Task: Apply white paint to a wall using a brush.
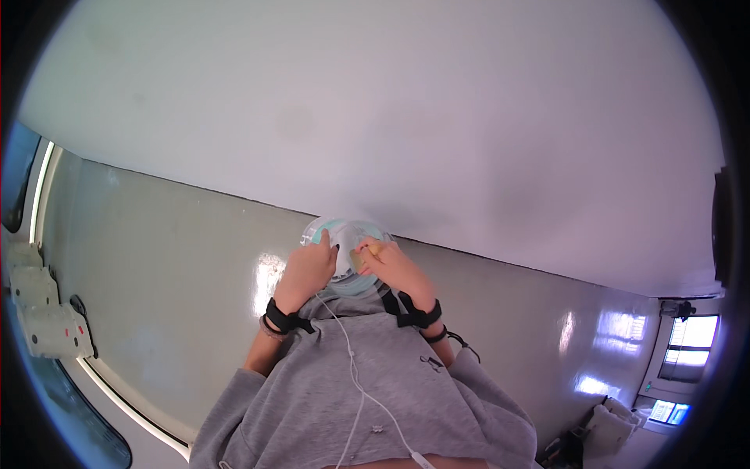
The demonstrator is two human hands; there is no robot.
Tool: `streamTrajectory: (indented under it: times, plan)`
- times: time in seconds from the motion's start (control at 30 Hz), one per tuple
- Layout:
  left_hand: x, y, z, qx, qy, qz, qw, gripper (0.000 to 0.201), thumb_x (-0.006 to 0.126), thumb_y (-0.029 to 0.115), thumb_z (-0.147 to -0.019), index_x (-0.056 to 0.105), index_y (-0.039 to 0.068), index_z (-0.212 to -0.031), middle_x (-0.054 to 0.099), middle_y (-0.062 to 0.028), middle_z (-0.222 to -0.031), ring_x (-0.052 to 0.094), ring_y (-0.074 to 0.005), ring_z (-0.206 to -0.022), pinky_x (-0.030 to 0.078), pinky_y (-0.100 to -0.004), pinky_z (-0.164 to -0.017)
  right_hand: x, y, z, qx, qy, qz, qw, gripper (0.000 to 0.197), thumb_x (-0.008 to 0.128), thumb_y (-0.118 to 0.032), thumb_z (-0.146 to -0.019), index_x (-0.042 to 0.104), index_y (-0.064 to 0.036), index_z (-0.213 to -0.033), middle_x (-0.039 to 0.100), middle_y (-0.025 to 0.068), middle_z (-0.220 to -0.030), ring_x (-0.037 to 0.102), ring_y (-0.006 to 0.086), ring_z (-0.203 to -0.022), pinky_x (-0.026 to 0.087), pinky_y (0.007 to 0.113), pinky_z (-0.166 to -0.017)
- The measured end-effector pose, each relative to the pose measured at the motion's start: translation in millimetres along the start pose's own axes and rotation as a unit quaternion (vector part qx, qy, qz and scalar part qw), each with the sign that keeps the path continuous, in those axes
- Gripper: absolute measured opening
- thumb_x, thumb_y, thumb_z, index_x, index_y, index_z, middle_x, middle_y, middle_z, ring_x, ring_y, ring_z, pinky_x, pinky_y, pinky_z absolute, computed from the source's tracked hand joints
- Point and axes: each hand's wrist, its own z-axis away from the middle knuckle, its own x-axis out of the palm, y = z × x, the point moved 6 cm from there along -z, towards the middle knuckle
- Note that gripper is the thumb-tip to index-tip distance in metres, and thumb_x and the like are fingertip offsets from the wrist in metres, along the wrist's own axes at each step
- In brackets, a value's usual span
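Observation:
A round bucket (367, 286) in see-through white and pale teal is right in front of my body, close to the foot of the white wall in this view. My left hand (307, 271) is at the bucket's left side, index finger stretched over the rim and thumb pointing inward; its other fingers are hidden. On the opposite side my right hand (397, 270) is closed around a small tan-yellow tool (360, 259) with a flat part, held over the bucket's opening. The tool's exact kind is too small to make out. Whitish material (344, 237) shows inside the bucket.
A broad white wall (391, 102) rises ahead, meeting a shiny grey floor (180, 250). White boxy items (55, 328) stand along the left edge. Windows (691, 336) and a pale bundle (609, 430) are at the right. A white cable (353, 363) hangs down my grey sweatshirt.

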Motion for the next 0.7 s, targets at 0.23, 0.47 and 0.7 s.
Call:
streamTrajectory:
  times: [0.23, 0.47, 0.7]
  plan:
    - [-5, 39, 36, -0.008, 0.057, -0.138, 0.989, 0.055, 0.05, 0.013, -0.077, 0.034, -0.016, -0.121, 0.055, -0.0124, -0.05, 0.056, -0.0276, -0.043, 0.043, -0.0374, -0.04, 16, 36, -10, -0.036, 0.131, 0.128, 0.982, 0.018, 0.05, -0.012, -0.082, 0.054, 0.0022, -0.091, 0.056, 0.0202, -0.064, 0.057, 0.0348, -0.061, 0.042, 0.037, -0.054]
    - [1, 67, 44, -0.019, 0.064, -0.125, 0.99, 0.049, 0.048, 0.014, -0.081, 0.036, -0.014, -0.12, 0.051, -0.0137, -0.047, 0.053, -0.029, -0.041, 0.043, -0.0384, -0.041, 1, 48, 3, -0.063, 0.17, 0.054, 0.982, 0.018, 0.053, -0.011, -0.08, 0.056, 0.0036, -0.09, 0.055, 0.0195, -0.062, 0.055, 0.0308, -0.054, 0.042, 0.033, -0.05]
    - [1, 65, 49, -0.036, 0.067, -0.109, 0.991, 0.047, 0.046, 0.013, -0.082, 0.037, -0.014, -0.119, 0.053, -0.015, -0.049, 0.054, -0.0306, -0.043, 0.042, -0.0398, -0.043, -8, 46, 6, -0.091, 0.196, 0.059, 0.975, 0.014, 0.051, -0.008, -0.082, 0.057, 0.0032, -0.087, 0.056, 0.018, -0.061, 0.056, 0.0286, -0.053, 0.041, 0.033, -0.049]
